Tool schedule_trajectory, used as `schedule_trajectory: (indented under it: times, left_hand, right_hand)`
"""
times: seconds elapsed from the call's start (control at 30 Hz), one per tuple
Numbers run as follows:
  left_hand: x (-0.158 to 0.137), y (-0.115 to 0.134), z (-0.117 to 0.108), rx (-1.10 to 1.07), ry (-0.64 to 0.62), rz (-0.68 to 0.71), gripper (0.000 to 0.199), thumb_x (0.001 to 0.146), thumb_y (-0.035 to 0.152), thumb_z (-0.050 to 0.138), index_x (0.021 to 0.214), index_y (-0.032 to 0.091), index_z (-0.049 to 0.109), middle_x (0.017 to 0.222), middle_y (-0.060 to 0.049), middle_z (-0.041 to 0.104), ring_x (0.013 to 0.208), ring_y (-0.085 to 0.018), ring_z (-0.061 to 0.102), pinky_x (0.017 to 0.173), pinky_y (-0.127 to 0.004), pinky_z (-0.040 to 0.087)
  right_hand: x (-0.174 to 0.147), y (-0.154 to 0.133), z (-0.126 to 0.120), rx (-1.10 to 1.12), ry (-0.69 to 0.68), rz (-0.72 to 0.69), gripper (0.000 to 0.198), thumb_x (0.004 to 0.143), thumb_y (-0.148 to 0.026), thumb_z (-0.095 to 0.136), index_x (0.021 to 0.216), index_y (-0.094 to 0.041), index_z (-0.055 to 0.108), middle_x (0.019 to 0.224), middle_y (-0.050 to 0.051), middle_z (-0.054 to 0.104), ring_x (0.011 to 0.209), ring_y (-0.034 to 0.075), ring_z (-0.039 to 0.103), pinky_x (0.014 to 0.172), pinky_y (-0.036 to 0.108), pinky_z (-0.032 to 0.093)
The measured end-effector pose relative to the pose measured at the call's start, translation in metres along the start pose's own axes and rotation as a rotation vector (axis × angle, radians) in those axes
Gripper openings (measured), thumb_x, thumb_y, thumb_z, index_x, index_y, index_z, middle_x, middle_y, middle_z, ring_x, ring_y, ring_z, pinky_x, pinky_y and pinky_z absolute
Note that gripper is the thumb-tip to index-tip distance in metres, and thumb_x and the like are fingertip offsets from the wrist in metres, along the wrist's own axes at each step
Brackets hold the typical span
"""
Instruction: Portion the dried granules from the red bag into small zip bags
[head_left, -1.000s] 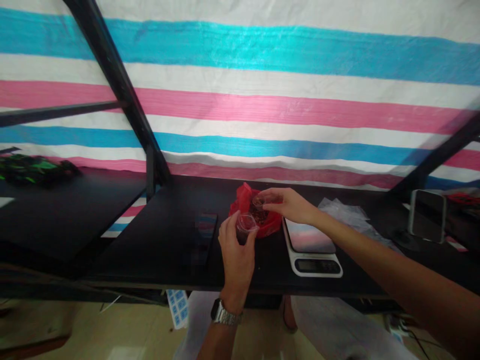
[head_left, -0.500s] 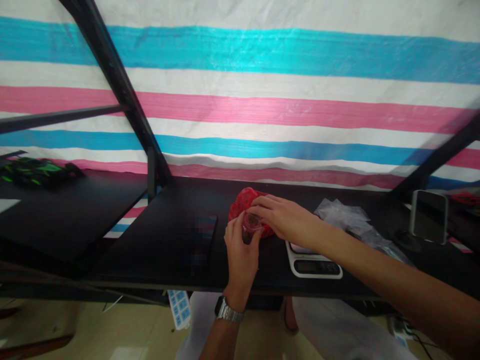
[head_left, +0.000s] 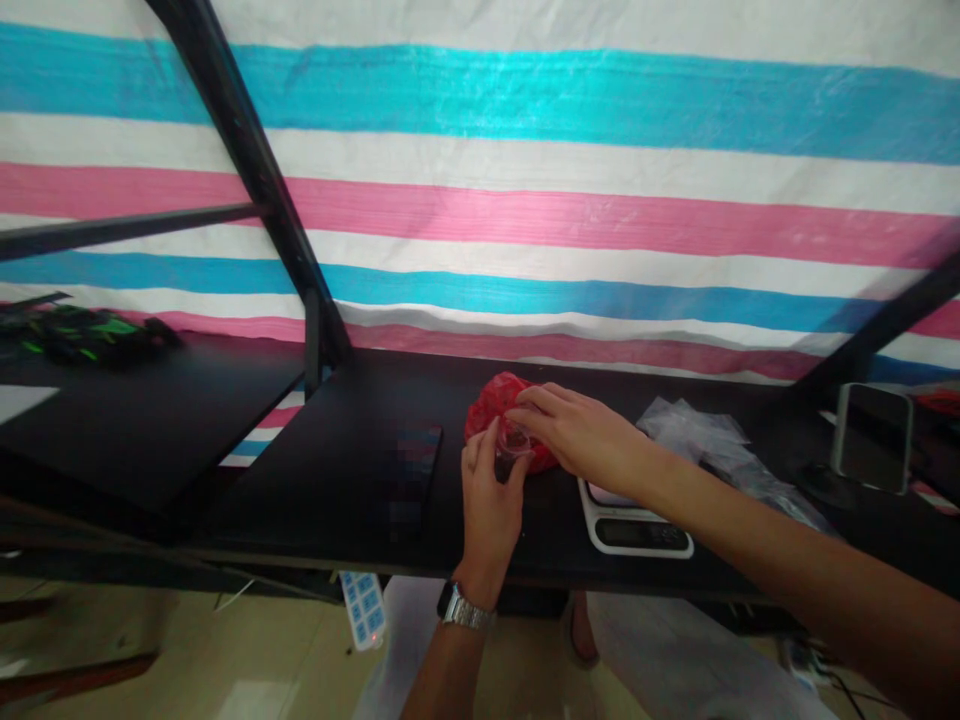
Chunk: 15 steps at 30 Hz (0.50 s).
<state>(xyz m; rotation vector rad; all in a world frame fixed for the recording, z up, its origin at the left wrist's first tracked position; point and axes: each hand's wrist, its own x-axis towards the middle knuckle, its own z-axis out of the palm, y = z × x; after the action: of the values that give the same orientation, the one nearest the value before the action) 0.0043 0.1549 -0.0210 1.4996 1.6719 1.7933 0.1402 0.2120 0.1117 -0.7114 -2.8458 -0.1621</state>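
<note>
In front of me on the black table, a small clear plastic bag [head_left: 514,440] is held with its mouth spread round. My left hand [head_left: 491,485] grips its near side between thumb and fingers. The fingers of my right hand [head_left: 559,425] are bunched at the bag's upper right edge; whether something small is pinched in them is hidden. Just behind both hands lies a crumpled red plastic bag [head_left: 491,402], partly covered by the right hand. A white kitchen scale [head_left: 637,537] sits under my right forearm, its platform mostly hidden.
Clear plastic bags [head_left: 694,425] lie in a pile to the right, near a phone on a stand [head_left: 874,440]. A dark flat phone-like object [head_left: 420,470] is left of my hands. Farther left are a black-green toy car [head_left: 82,335] and a slanted black frame post [head_left: 262,180].
The view has shifted slightly, so the scene sits a little farther right. Both hands stay at the clear bag, with only small finger movement.
</note>
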Motion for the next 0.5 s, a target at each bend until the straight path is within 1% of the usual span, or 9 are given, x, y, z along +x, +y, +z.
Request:
schedule_trajectory:
  times: [0.07, 0.13, 0.2, 0.27, 0.37, 0.5]
  left_hand:
    - [0.001, 0.0, -0.001, -0.002, -0.013, 0.002, 0.049, 0.096, 0.022, 0.072, 0.144, 0.026, 0.062, 0.131, -0.01, 0.067, 0.127, -0.027, 0.063, 0.113, -0.047, 0.05]
    - [0.002, -0.001, -0.002, -0.009, -0.021, 0.002, 0.049, 0.096, 0.024, 0.072, 0.144, 0.025, 0.062, 0.13, -0.01, 0.067, 0.126, -0.027, 0.064, 0.113, -0.046, 0.05]
    - [0.002, -0.001, -0.003, -0.013, -0.024, -0.002, 0.049, 0.096, 0.024, 0.073, 0.144, 0.024, 0.062, 0.129, -0.01, 0.067, 0.125, -0.027, 0.064, 0.113, -0.045, 0.05]
    - [0.003, -0.002, -0.003, -0.018, -0.028, -0.009, 0.049, 0.095, 0.024, 0.074, 0.143, 0.024, 0.062, 0.129, -0.009, 0.067, 0.125, -0.026, 0.064, 0.112, -0.045, 0.051]
    - [0.004, -0.002, -0.002, -0.032, -0.021, -0.019, 0.048, 0.095, 0.025, 0.074, 0.141, 0.022, 0.063, 0.126, -0.009, 0.069, 0.121, -0.026, 0.066, 0.11, -0.043, 0.053]
    - [0.004, 0.0, -0.003, -0.042, -0.006, -0.001, 0.047, 0.094, 0.023, 0.075, 0.14, 0.022, 0.064, 0.127, -0.009, 0.07, 0.122, -0.025, 0.067, 0.111, -0.043, 0.053]
  right_hand:
    - [-0.002, 0.003, -0.003, 0.025, 0.024, 0.042, 0.036, 0.099, -0.005, 0.061, 0.13, -0.018, 0.072, 0.132, 0.015, 0.069, 0.123, 0.026, 0.064, 0.107, 0.042, 0.054]
    - [-0.003, 0.009, -0.006, 0.04, 0.015, 0.134, 0.033, 0.102, -0.008, 0.058, 0.13, -0.019, 0.073, 0.13, 0.013, 0.07, 0.119, 0.024, 0.067, 0.105, 0.038, 0.054]
    - [-0.001, 0.015, -0.007, 0.008, -0.054, 0.239, 0.031, 0.103, -0.011, 0.058, 0.128, -0.019, 0.074, 0.126, 0.012, 0.071, 0.115, 0.024, 0.068, 0.101, 0.036, 0.054]
    - [0.005, 0.021, -0.006, -0.053, -0.153, 0.304, 0.027, 0.103, -0.015, 0.059, 0.124, -0.019, 0.076, 0.124, 0.013, 0.073, 0.113, 0.026, 0.069, 0.099, 0.036, 0.053]
    - [0.019, 0.023, 0.004, -0.124, -0.259, 0.317, 0.024, 0.103, -0.02, 0.059, 0.12, -0.018, 0.077, 0.125, 0.014, 0.074, 0.116, 0.028, 0.069, 0.098, 0.038, 0.052]
    - [0.029, 0.022, 0.021, -0.153, -0.306, 0.292, 0.024, 0.1, -0.015, 0.059, 0.117, -0.016, 0.077, 0.126, 0.016, 0.075, 0.121, 0.03, 0.067, 0.101, 0.04, 0.05]
